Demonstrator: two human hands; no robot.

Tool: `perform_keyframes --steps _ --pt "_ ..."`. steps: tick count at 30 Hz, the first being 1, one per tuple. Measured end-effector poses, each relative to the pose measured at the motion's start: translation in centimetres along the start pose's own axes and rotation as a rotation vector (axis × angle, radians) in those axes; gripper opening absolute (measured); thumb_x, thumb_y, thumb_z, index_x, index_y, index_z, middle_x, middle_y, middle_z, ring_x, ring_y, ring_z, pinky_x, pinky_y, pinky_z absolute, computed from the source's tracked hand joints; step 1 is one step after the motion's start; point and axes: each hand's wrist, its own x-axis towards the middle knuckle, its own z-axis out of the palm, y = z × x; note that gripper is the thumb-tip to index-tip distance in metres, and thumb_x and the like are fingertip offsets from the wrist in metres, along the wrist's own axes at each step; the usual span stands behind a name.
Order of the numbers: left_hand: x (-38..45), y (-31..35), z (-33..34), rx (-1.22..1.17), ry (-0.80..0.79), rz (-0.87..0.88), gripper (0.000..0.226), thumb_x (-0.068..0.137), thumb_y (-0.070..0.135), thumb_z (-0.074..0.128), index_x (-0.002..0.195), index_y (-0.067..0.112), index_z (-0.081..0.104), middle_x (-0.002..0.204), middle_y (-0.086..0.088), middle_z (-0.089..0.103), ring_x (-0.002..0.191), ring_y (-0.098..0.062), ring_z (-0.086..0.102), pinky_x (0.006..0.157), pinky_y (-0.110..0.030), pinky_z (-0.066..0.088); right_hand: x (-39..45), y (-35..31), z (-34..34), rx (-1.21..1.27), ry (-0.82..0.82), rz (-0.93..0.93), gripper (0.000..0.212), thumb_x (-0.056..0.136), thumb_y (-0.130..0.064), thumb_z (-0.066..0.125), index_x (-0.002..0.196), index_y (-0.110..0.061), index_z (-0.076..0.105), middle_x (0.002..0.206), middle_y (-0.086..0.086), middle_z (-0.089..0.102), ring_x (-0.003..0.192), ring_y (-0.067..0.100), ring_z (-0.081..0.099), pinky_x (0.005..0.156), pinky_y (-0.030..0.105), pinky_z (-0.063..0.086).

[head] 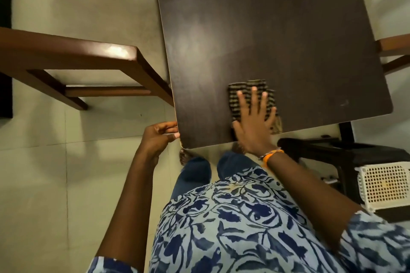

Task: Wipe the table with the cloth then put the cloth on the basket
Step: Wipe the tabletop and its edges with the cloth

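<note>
A dark brown table (266, 29) fills the upper middle of the head view. A striped black-and-tan cloth (246, 88) lies flat on it near the front edge. My right hand (254, 122) presses down on the cloth with fingers spread, palm covering its near half. My left hand (158, 137) grips the table's front left corner, fingers curled around the edge. A white perforated basket (386, 186) stands on the floor at the right, below the table's front right corner.
A brown wooden chair (77, 60) stands left of the table. More chair parts (392, 46) show at the right edge and top. A black stool or stand (328, 148) sits between the table leg and the basket. Pale floor tiles (66, 162) surround everything.
</note>
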Motion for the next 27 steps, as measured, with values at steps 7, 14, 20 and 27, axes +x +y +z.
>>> perform_keyframes --steps 7,14,20,27 --pt "-1.0 -0.8 1.2 -0.013 0.103 0.041 0.039 0.090 -0.013 0.043 0.125 0.000 0.055 0.112 -0.004 0.059 0.101 -0.013 0.053 0.081 -0.019 0.043 -2.8 -10.1 4.4 -0.053 -0.043 -0.439 0.073 0.084 -0.044 0.044 0.149 -0.028 0.014 0.159 0.011 0.005 0.145 0.035 -0.001 0.108 0.063 -0.001" --pt "-2.4 -2.8 4.1 0.314 0.269 0.016 0.049 0.085 -0.011 0.038 0.131 0.001 0.048 0.135 -0.020 0.051 0.122 -0.033 0.050 0.097 -0.038 0.042 -2.0 -4.9 3.9 -0.051 0.008 -0.756 0.069 0.085 -0.036 0.051 0.147 -0.030 0.022 0.158 0.006 0.013 0.146 0.031 0.007 0.112 0.059 0.003" --pt "-4.1 -1.9 10.3 0.725 0.396 0.336 0.076 0.087 0.008 0.053 0.148 0.000 0.009 0.156 -0.017 0.015 0.145 -0.032 0.013 0.120 -0.041 0.016 -1.1 8.8 1.0 -0.109 0.043 -0.573 0.070 0.080 -0.041 0.034 0.148 -0.034 0.017 0.159 0.003 0.012 0.146 0.027 0.007 0.113 0.057 0.008" --pt "-5.1 1.0 16.9 1.006 0.279 0.500 0.082 0.092 0.025 0.053 0.149 0.006 -0.003 0.159 -0.009 0.001 0.147 -0.028 -0.009 0.118 -0.039 -0.004 -0.9 25.7 -3.1 -0.020 0.026 -0.037 0.073 0.079 -0.035 0.030 0.147 -0.034 0.003 0.160 0.000 0.001 0.147 0.025 -0.001 0.114 0.059 0.009"
